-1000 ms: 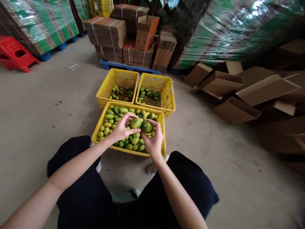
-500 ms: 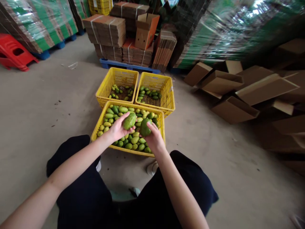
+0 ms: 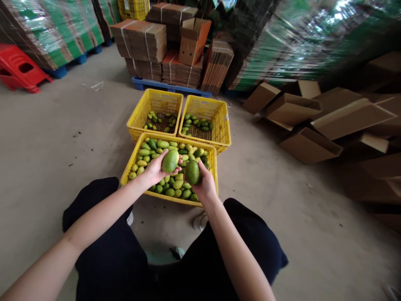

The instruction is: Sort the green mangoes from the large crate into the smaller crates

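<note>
Plainly, your left hand (image 3: 154, 170) cups a light-green oval fruit (image 3: 170, 161); your right hand (image 3: 206, 184) grips a dark-green oval fruit (image 3: 192, 172) just beside it, and a yellow plastic crate (image 3: 173, 199) sits beneath both hands.

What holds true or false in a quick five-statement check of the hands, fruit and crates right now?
1. The left hand holds a light green fruit. True.
2. The right hand is empty. False: it holds a darker green fruit.
3. The front crate shows more fruit than the left rear crate. True.
4. The right rear crate is filled to its rim. False: its fruit lies low inside.
5. The red stool is left of the crates in view. True.
</note>
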### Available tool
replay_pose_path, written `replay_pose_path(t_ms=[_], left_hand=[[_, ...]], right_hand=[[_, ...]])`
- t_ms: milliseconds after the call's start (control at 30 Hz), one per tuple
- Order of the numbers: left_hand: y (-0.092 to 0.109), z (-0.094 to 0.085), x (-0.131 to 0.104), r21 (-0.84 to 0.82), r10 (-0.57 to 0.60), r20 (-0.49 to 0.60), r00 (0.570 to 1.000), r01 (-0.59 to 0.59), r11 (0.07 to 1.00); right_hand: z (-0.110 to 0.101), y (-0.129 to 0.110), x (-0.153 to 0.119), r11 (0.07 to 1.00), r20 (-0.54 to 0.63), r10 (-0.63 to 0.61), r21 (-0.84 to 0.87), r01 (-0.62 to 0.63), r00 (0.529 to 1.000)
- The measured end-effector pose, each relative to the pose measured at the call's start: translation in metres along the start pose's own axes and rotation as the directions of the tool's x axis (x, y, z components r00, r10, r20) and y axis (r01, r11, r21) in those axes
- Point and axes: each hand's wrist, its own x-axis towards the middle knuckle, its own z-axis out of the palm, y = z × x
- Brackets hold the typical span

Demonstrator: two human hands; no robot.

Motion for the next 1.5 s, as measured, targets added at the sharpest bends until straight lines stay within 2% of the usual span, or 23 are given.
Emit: replay_pose_path(t_ms=[167, 300, 367, 467, 533, 633, 733, 800, 933, 1067, 1233, 1500], left_hand=[[0.0, 0.006, -0.004, 0.0, 0.034, -0.057, 0.998, -0.034, 0.999], [0.0, 0.006, -0.002, -0.045, 0.118, -0.133, 0.984, -0.125, 0.991], [-0.001, 0.004, -0.001, -0.065, 0.11, -0.133, 0.985, -0.119, 0.991], [-0.002, 0.002, -0.001, -0.027, 0.075, -0.046, 0.996, -0.077, 0.997], [-0.003, 0.0, -0.003, 0.01, 0.107, 0.048, 0.993, -0.108, 0.994], [-0.001, 0.001, -0.004, -0.038, 0.192, 0.18, 0.965, -0.188, 0.981], [0.004, 0.004, -0.001, -0.153, 0.195, 0.231, 0.953, -0.162, 0.975], [0.007, 0.007, 0.004, -0.234, 0.216, 0.201, 0.955, -0.168, 0.958], [0.004, 0.014, 0.019, -0.323, 0.322, 0.122, 0.939, -0.269, 0.907], [-0.005, 0.018, 0.037, -0.337, 0.376, 0.114, 0.919, -0.32, 0.885], [0.0, 0.025, 0.045, -0.409, 0.406, 0.118, 0.906, -0.329, 0.851], [0.013, 0.029, 0.036, -0.433, 0.389, 0.085, 0.917, -0.317, 0.844]], right_hand=[[0.001, 0.0, -0.001, 1.0, -0.031, 0.007, -0.029, -0.008, 0.999], [0.01, -0.008, -0.01, 1.0, 0.038, -0.007, -0.008, 0.007, 0.999], [0.012, -0.011, -0.014, 1.0, 0.087, -0.005, -0.008, 0.006, 0.996], [0.012, -0.014, -0.017, 0.999, 0.15, 0.035, -0.044, -0.029, 0.988], [0.011, -0.017, -0.018, 0.999, 0.163, 0.025, -0.044, -0.018, 0.986], [0.009, -0.023, -0.016, 0.998, 0.182, -0.058, -0.001, 0.059, 0.982], [0.009, -0.027, -0.009, 0.99, 0.211, -0.141, 0.054, 0.133, 0.967], [0.012, -0.026, -0.001, 0.975, 0.175, -0.202, 0.132, 0.181, 0.964], [0.023, -0.014, 0.02, 0.912, 0.059, -0.287, 0.323, 0.254, 0.956], [0.04, -0.007, 0.039, 0.86, 0.053, -0.333, 0.426, 0.281, 0.941], [0.059, -0.009, 0.048, 0.788, 0.073, -0.337, 0.567, 0.239, 0.939], [0.072, -0.014, 0.046, 0.718, 0.093, -0.26, 0.684, 0.128, 0.961]])
